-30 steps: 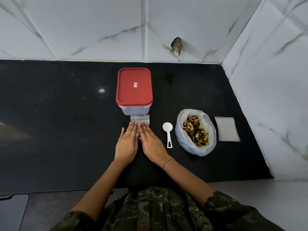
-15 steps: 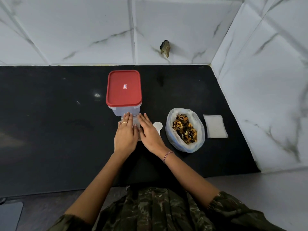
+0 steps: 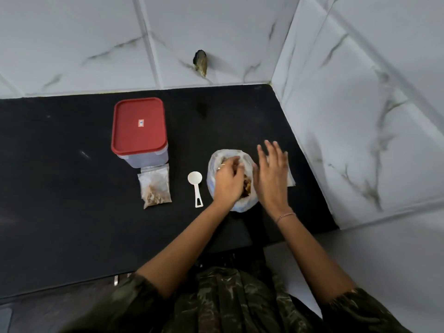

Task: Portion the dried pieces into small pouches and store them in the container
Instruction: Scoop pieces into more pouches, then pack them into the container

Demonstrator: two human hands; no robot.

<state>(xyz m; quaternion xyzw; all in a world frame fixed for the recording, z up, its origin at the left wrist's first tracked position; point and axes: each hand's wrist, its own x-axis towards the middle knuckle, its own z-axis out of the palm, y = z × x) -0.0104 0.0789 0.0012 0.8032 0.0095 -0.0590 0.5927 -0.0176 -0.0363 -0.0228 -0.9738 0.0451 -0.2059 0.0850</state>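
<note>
Hands, two, bare, were at work over the black tabletop (image 3: 72, 188).

Left hand (image 3: 228, 180): fingers were curled down into the mouth of the bag (image 3: 212, 164). Blur hid whether they pinched its rim or the pieces; steadying or opening the mouth seemed the likely purpose.

Right hand (image 3: 271, 174): fingers were straight and spread and held nothing. It hovered just right of the bag above the empty pouches (image 3: 291, 180), probably to take the next one.

Dried pieces (image 3: 247, 187): brown, they showed in the bag between the two hands.

Scoop (image 3: 195, 186): white, it lay just left of the left hand, its bowl pointing away from the person, handy for the next portion.

Filled pouch (image 3: 155, 186): it lay flat further left of that hand, its top edge right at the container's foot.

Container (image 3: 146, 161): it stood beyond the pouch with the red lid (image 3: 139, 126) on, so by that sign storing was not yet done.
</note>
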